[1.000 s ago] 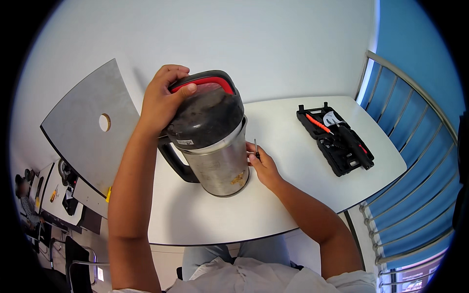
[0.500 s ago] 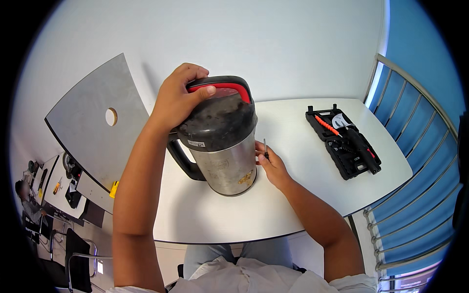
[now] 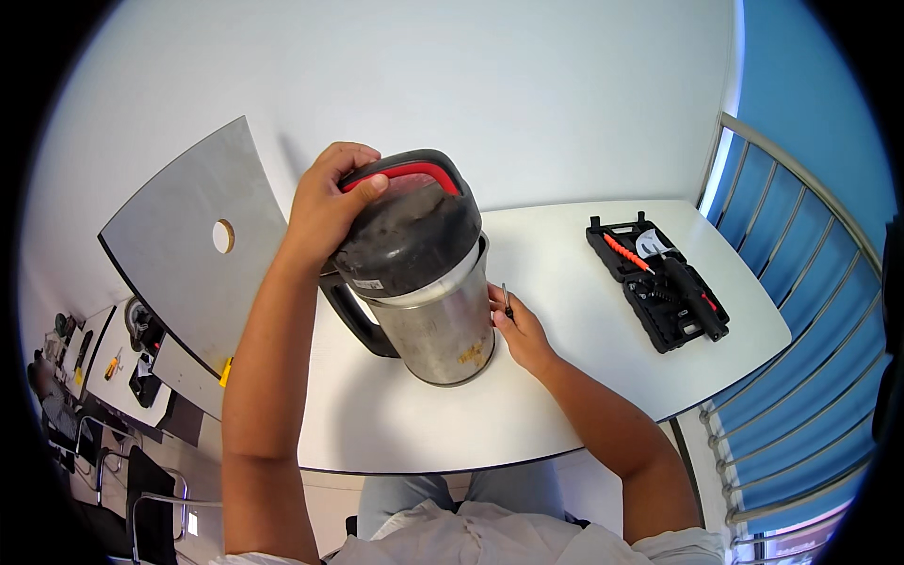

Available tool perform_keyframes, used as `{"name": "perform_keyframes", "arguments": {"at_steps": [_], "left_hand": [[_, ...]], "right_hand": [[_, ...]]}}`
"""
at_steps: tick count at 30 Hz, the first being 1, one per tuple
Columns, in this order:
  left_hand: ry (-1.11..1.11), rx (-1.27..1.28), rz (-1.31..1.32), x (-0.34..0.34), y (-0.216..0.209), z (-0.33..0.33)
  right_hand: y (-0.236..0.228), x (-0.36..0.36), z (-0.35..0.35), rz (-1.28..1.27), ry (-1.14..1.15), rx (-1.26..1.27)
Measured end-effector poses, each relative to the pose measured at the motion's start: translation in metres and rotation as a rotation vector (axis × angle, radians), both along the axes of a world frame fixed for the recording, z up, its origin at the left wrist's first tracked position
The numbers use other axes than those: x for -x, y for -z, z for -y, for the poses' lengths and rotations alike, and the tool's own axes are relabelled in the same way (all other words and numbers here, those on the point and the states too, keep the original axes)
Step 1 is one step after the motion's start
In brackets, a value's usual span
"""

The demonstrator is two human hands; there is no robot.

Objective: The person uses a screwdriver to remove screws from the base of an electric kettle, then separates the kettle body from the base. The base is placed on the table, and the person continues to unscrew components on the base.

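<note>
A soymilk maker stands on the white table in front of me, with a stainless steel jug (image 3: pixel 435 334) and a black side handle (image 3: pixel 363 320). Its black lid (image 3: pixel 411 240) sits tilted, lifted off the rim on the right, where a gap shows. My left hand (image 3: pixel 330 202) is closed round the lid's top handle (image 3: pixel 428 167), which is black with a red inner strip. Low on the jug's right side is my right hand (image 3: pixel 523 330), fingers partly hidden behind the jug. A small screwdriver (image 3: pixel 506 299) is held in it, its thin metal shaft pointing up.
An open black tool case (image 3: pixel 650 320) lies on the table's right, holding a cordless screwdriver (image 3: pixel 697 297) and an orange flexible shaft (image 3: pixel 628 252). A grey panel (image 3: pixel 179 235) with a round hole stands at left. A metal railing (image 3: pixel 815 198) borders the right side.
My left hand has tipped the lid up and to the left, so a gap has opened at the jug's right rim. My right hand stays by the jug.
</note>
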State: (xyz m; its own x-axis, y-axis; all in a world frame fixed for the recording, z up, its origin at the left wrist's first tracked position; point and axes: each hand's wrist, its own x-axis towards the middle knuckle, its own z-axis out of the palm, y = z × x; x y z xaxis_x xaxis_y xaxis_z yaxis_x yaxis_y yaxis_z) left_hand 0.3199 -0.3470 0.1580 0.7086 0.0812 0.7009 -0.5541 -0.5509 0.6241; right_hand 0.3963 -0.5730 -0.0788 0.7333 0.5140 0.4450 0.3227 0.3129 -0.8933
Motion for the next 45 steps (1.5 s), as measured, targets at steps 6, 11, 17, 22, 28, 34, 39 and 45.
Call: {"name": "perform_keyframes", "arguments": {"at_steps": [6, 11, 17, 22, 28, 34, 39, 45], "left_hand": [[-0.006, 0.032, -0.006, -0.011, 0.0, -0.001], [-0.051, 0.142, -0.163, -0.012, -0.005, 0.0], [-0.039, -0.059, -0.293, -0.002, -0.018, 0.02], [-0.002, -0.183, -0.214, 0.004, -0.011, 0.02], [0.059, -0.211, -0.151, 0.014, -0.008, 0.013], [0.046, 0.137, -0.28, 0.046, 0.008, -0.044], [0.106, 0.288, -0.559, 0.054, 0.063, -0.063], [0.11, 0.571, -0.537, 0.048, 0.093, -0.051]], "right_hand": [[0.005, -0.001, -0.001, 0.069, 0.106, 0.073], [0.006, 0.0, -0.002, 0.067, 0.135, 0.055], [-0.012, 0.006, 0.01, -0.118, 0.132, 0.119], [-0.061, -0.003, 0.013, 0.098, 0.271, -0.105], [-0.198, 0.031, -0.007, 0.432, 0.183, 0.019], [-0.226, 0.038, -0.014, 0.585, 0.282, 0.315], [-0.224, 0.03, -0.013, 0.457, 0.28, 0.29], [-0.238, 0.015, 0.001, 0.202, 0.028, 0.038]]}}
